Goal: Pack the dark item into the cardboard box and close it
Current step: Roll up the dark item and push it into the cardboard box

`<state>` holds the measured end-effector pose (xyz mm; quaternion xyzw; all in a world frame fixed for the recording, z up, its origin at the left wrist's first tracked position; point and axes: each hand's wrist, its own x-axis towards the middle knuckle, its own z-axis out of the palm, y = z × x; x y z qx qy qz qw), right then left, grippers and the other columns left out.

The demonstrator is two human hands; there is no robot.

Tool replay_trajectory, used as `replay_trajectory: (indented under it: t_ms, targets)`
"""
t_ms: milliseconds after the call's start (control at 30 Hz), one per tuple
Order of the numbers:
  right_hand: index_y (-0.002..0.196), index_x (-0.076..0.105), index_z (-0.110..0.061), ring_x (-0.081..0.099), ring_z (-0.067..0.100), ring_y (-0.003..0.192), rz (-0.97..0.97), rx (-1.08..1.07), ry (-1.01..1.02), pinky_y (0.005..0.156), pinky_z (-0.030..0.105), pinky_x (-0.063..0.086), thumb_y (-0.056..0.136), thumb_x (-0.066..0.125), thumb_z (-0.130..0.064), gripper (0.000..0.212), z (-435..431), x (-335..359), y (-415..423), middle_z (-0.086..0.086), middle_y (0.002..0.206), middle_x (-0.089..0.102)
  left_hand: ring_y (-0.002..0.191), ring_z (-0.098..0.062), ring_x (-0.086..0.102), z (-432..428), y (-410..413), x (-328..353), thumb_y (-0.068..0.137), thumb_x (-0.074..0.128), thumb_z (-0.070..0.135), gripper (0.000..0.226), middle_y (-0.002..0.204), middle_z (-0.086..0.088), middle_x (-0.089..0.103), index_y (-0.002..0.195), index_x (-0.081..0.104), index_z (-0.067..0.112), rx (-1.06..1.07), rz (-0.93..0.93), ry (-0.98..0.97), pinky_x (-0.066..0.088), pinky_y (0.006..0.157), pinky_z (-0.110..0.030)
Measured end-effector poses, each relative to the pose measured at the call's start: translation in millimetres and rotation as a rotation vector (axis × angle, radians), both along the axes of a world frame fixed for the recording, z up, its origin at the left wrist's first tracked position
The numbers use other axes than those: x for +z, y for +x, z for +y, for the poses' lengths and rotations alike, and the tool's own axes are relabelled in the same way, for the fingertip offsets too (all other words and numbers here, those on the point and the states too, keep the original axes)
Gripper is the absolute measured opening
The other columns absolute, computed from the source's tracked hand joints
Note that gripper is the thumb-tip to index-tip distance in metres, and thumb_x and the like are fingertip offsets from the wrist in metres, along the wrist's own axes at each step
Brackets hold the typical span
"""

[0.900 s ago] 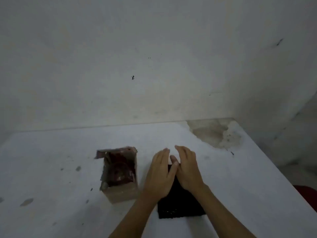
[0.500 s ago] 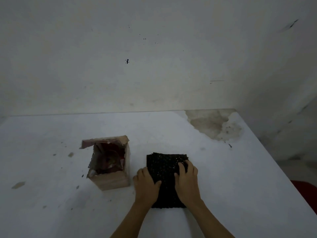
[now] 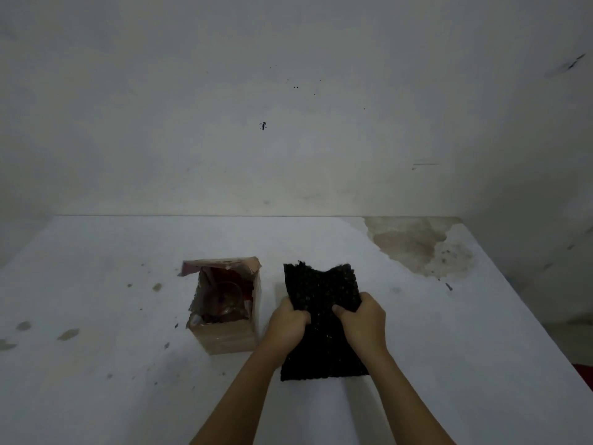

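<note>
1. Black, coarse-textured sheet, the dark item (image 3: 321, 290): half a second ago it lay flat on the table with both palms pressing on it; now its middle is bunched into two fists and its far edge has lifted and buckled, with a dip at the centre. The near edge looks to lie on the table (image 3: 449, 364) yet.
2. Meaning for the task, by judgement: smoothing has given way to gathering. The item is being picked up or crumpled small enough to go in; packing itself is not yet begun.
3. Left hand (image 3: 287, 326): fingers curled tight, clamped on the item's left portion.
4. Right hand (image 3: 362, 319): likewise closed, gripping the right portion. The two fists sit near each other, a strip of dark material between them.
5. Cardboard box (image 3: 224, 309): just left of the item, apart from it, upright, top flap raised. Reddish contents show inside, too dim to identify. Room for the item cannot be told.
</note>
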<state>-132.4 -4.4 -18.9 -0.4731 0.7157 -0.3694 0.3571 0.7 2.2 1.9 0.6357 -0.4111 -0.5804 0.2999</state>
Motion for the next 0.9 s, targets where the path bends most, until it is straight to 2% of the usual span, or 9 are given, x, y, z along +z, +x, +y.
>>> replay_trajectory:
  t_ms: [133, 300, 467, 533, 600, 667, 767, 833, 900]
  targets:
    - [0.091, 0.059, -0.005, 0.060, 0.013, 0.069, -0.071, 0.028, -0.091, 0.051, 0.017, 0.042, 0.084, 0.063, -0.018, 0.015, 1.0, 48.4, 23.7, 0.003, 0.079, 0.062, 0.082, -0.010, 0.056, 0.8, 6.5, 41.7, 0.088, 0.044, 0.010, 0.024, 0.091, 0.002, 0.055, 0.109, 0.035, 0.018, -0.003, 0.015, -0.190, 0.048, 0.065, -0.025]
    - [0.105, 0.063, -0.016, 0.064, 0.010, 0.088, -0.186, 0.067, -0.200, 0.074, 0.025, 0.054, 0.084, 0.062, -0.034, 0.027, 15.0, 86.5, 51.8, -0.002, 0.099, 0.066, 0.103, -0.018, 0.060, 11.1, 18.0, 76.2, 0.092, 0.036, 0.043, 0.031, 0.111, -0.003, 0.062, 0.111, 0.050, 0.022, 0.022, 0.080, -0.276, 0.049, 0.095, -0.041]
    - [0.113, 0.060, -0.033, 0.054, 0.015, 0.107, -0.143, 0.140, -0.302, 0.089, 0.030, 0.049, 0.079, 0.059, -0.052, 0.039, 26.9, 102.8, 78.3, -0.005, 0.112, 0.054, 0.100, -0.015, 0.067, 17.8, 42.8, 105.8, 0.093, 0.029, 0.048, 0.046, 0.103, -0.001, 0.073, 0.098, 0.069, 0.027, 0.005, 0.321, -0.264, 0.051, 0.094, -0.039]
    - [0.112, 0.058, -0.037, 0.052, 0.017, 0.109, -0.115, 0.180, -0.323, 0.091, 0.031, 0.049, 0.074, 0.062, -0.055, 0.042, 29.2, 106.8, 87.9, -0.004, 0.113, 0.048, 0.108, -0.017, 0.064, 17.8, 58.0, 113.0, 0.094, 0.023, 0.047, 0.052, 0.112, -0.004, 0.071, 0.109, 0.067, 0.023, -0.058, 0.398, -0.228, 0.048, 0.096, -0.039]
    - [0.120, 0.054, -0.035, 0.053, 0.014, 0.106, -0.081, 0.232, -0.350, 0.088, 0.019, 0.047, 0.078, 0.067, -0.041, 0.044, 29.1, 108.7, 94.4, -0.001, 0.114, 0.045, 0.112, -0.019, 0.061, 17.6, 75.4, 118.2, 0.095, 0.024, 0.039, 0.050, 0.119, -0.008, 0.067, 0.119, 0.061, 0.015, -0.126, 0.421, -0.253, 0.047, 0.097, -0.037]
    - [0.125, 0.051, -0.031, 0.053, 0.002, 0.098, -0.067, 0.266, -0.362, 0.077, 0.004, 0.045, 0.083, 0.065, -0.026, 0.044, 27.6, 109.4, 98.7, 0.001, 0.114, 0.044, 0.107, -0.020, 0.062, 17.6, 91.3, 121.0, 0.092, 0.038, 0.025, 0.036, 0.115, -0.011, 0.068, 0.112, 0.064, 0.012, -0.145, 0.269, -0.360, 0.051, 0.089, -0.029]
    - [0.112, 0.059, -0.024, 0.056, 0.003, 0.088, -0.144, 0.200, -0.370, 0.069, 0.011, 0.046, 0.087, 0.059, -0.019, 0.026, 29.0, 110.7, 104.1, 0.006, 0.109, 0.050, 0.111, -0.013, 0.045, 12.6, 125.4, 112.6, 0.078, 0.058, 0.018, 0.044, 0.123, -0.003, 0.058, 0.122, 0.057, 0.018, -0.143, -0.453, -0.670, 0.047, 0.088, -0.021]
    - [0.108, 0.057, -0.021, 0.059, 0.007, 0.087, -0.206, 0.146, -0.382, 0.070, 0.015, 0.048, 0.087, 0.060, -0.018, 0.021, 32.1, 109.2, 107.4, 0.006, 0.105, 0.057, 0.119, -0.017, 0.033, 1.4, 148.6, 97.1, 0.073, 0.062, 0.027, 0.060, 0.131, 0.000, 0.051, 0.131, 0.046, 0.022, -0.255, -0.859, -0.707, 0.042, 0.099, -0.034]
    - [0.115, 0.046, -0.024, 0.061, 0.006, 0.086, -0.266, 0.119, -0.389, 0.068, 0.015, 0.053, 0.085, 0.063, -0.015, 0.035, 36.9, 108.3, 114.0, -0.002, 0.100, 0.059, 0.122, -0.025, 0.040, -16.0, 162.8, 82.5, 0.082, 0.062, 0.024, 0.047, 0.129, -0.005, 0.056, 0.127, 0.052, 0.018, -0.308, -0.921, -0.619, 0.038, 0.101, -0.037]
